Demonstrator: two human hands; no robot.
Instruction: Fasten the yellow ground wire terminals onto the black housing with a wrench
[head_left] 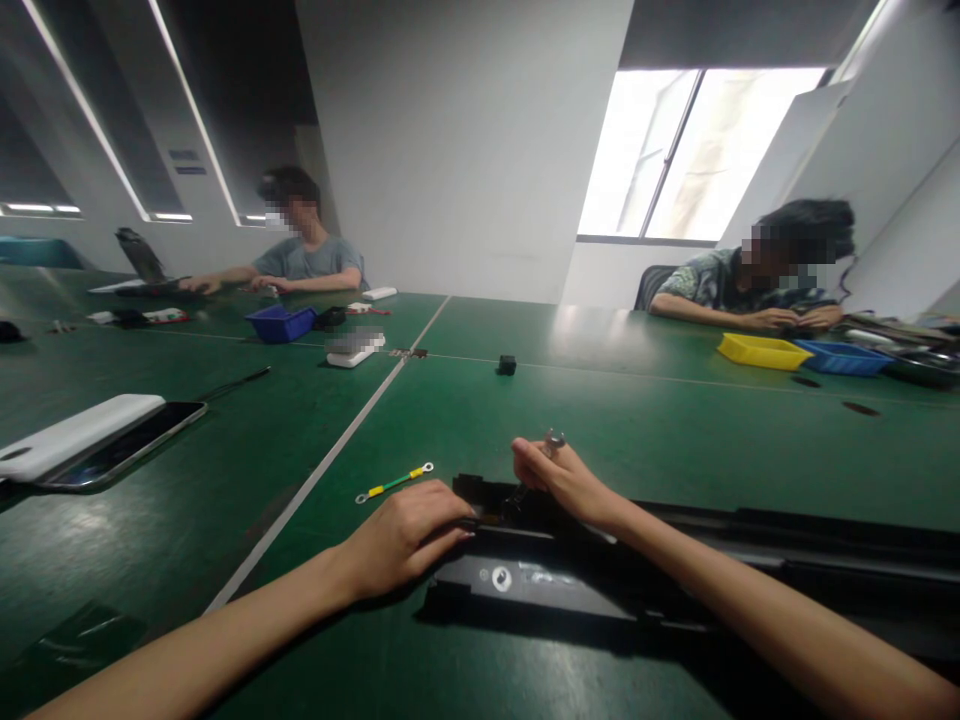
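Note:
A long black part [720, 540] lies across the right side of the green table, its near end between my hands. My left hand [416, 530] pinches the left end of that part, thumb below and fingers on top. Above the same end, my right hand [559, 475] is wrapped round a metal tool [555, 440], whose head sticks up past the fist; its lower end goes down into the dark part and is hard to see. Beyond my left hand lies a short green and yellow wire [395, 483] with a ring at each end.
On the left lie a white box [82, 430] and a phone [127, 450]. A small black block [506, 365] stands ahead. Two people sit across the table [450, 400], near a dark blue bin [281, 323], a yellow bin [763, 351] and a blue bin [844, 358].

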